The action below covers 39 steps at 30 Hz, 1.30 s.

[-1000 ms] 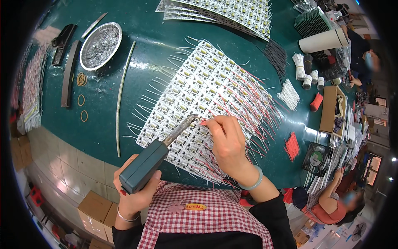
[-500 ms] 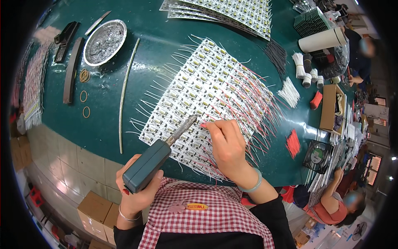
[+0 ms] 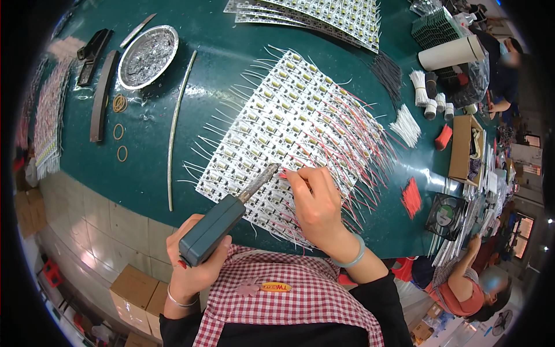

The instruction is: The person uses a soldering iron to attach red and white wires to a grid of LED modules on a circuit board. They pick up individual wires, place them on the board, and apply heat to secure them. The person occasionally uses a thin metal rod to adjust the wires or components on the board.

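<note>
My left hand (image 3: 196,257) is wrapped around the dark green, boxy handle of a soldering iron (image 3: 213,228). Its grey metal shaft slants up and right, ending over a white panel of small circuit boards (image 3: 248,147). Just right of that tip, my right hand (image 3: 317,202) pinches a thin wire against the panel; the fingers mostly cover it, and a spot of red shows at the fingertips. Rows of red wires (image 3: 341,130) stand out from the panel's right side. White wires (image 3: 217,124) fringe its left edge.
More panels (image 3: 324,23) are stacked at the far edge. Loose black (image 3: 386,78), white (image 3: 406,126) and red wires (image 3: 411,198) lie to the right. A metal bowl (image 3: 148,58), rubber bands (image 3: 119,132) and a long thin rod (image 3: 180,127) are at left. Co-workers sit along the right.
The soldering iron in my left hand has shifted slightly right, its tip nearer my right fingertips. My right hand keeps its pinch in nearly the same spot. The whole view has shifted a little.
</note>
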Each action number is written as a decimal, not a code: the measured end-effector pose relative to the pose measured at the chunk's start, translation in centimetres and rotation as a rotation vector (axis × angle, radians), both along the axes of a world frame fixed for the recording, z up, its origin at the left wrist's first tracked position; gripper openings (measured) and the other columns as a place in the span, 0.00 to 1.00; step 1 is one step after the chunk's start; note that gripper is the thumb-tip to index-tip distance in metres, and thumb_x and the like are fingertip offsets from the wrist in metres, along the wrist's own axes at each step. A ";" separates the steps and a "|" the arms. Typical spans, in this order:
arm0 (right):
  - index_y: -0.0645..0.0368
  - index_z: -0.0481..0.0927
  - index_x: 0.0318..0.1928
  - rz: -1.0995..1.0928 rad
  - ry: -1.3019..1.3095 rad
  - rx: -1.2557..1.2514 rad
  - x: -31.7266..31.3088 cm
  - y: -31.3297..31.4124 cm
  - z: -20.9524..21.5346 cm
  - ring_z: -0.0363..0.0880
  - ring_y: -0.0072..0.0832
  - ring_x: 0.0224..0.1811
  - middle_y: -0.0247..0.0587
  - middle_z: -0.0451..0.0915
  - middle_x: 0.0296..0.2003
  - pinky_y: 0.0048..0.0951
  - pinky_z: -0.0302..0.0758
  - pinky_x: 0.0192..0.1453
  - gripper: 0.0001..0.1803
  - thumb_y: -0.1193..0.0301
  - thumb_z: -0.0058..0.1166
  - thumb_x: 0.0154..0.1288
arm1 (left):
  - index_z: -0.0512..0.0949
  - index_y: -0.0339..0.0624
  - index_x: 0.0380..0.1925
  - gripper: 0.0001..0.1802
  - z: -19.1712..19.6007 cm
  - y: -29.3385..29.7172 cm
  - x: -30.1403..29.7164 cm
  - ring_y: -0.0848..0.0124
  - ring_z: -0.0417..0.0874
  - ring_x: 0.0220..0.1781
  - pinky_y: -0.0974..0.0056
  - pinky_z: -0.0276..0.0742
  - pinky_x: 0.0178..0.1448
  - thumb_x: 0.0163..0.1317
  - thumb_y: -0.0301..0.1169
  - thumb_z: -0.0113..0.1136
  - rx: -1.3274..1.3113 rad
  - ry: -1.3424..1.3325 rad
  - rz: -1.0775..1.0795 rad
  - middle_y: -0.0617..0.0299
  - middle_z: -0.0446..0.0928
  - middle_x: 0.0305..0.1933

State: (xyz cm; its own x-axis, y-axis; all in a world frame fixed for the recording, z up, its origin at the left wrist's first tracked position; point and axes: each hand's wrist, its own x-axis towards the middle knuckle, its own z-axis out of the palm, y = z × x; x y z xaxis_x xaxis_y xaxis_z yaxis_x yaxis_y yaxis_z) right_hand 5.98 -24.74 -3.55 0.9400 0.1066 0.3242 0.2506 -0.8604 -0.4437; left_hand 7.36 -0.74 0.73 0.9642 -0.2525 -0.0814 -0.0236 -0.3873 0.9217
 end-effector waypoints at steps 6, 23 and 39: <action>0.68 0.78 0.47 -0.014 -0.018 -0.019 -0.1 0.3 -0.4 0.73 0.37 0.37 0.44 0.75 0.38 0.34 0.73 0.37 0.17 0.81 0.58 0.54 | 0.81 0.30 0.32 0.10 -0.4 -0.1 0.0 0.67 0.81 0.29 0.66 0.74 0.32 0.48 0.18 0.69 -0.006 -0.031 -0.016 0.53 0.81 0.32; 0.68 0.78 0.46 -0.031 -0.046 -0.053 0.0 0.6 -0.5 0.73 0.36 0.36 0.43 0.75 0.37 0.34 0.71 0.37 0.16 0.80 0.60 0.55 | 0.82 0.30 0.32 0.09 -0.5 0.1 -0.1 0.70 0.77 0.25 0.67 0.70 0.29 0.49 0.19 0.68 -0.044 0.024 0.016 0.56 0.77 0.29; 0.67 0.80 0.48 -0.029 0.016 -0.032 0.0 0.6 -0.3 0.73 0.36 0.37 0.41 0.74 0.36 0.34 0.71 0.38 0.18 0.81 0.59 0.55 | 0.81 0.28 0.32 0.10 -0.5 0.1 0.0 0.69 0.80 0.27 0.68 0.73 0.31 0.47 0.17 0.68 -0.023 0.004 0.004 0.54 0.80 0.31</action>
